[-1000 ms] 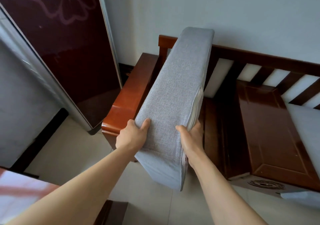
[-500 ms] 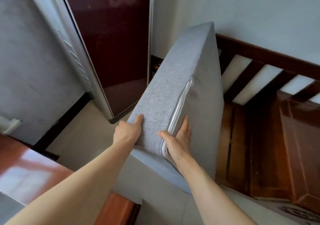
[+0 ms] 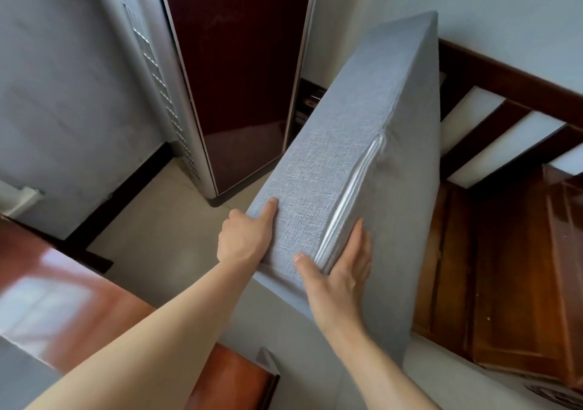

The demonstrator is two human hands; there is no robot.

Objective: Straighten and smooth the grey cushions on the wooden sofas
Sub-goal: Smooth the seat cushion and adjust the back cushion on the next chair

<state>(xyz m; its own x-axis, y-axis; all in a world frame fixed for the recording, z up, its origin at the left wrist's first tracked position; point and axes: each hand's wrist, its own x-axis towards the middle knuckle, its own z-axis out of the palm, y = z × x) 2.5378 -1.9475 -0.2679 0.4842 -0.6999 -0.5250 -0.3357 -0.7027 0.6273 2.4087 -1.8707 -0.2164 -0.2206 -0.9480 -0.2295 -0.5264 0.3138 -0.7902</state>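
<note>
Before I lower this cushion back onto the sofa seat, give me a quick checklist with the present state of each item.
1. Left hand grips the grey cushion at its near left edge: ok.
2. Right hand holds the near end, thumb on the edge face, fingers along the broad side: ok.
3. Zip fully closed: cannot tell; the cover puckers at its far end.
4. Wooden sofa seat beside the cushion bare: ok where it shows.
5. Cushion flat on the seat: not ok, it stands tilted on edge.
</note>
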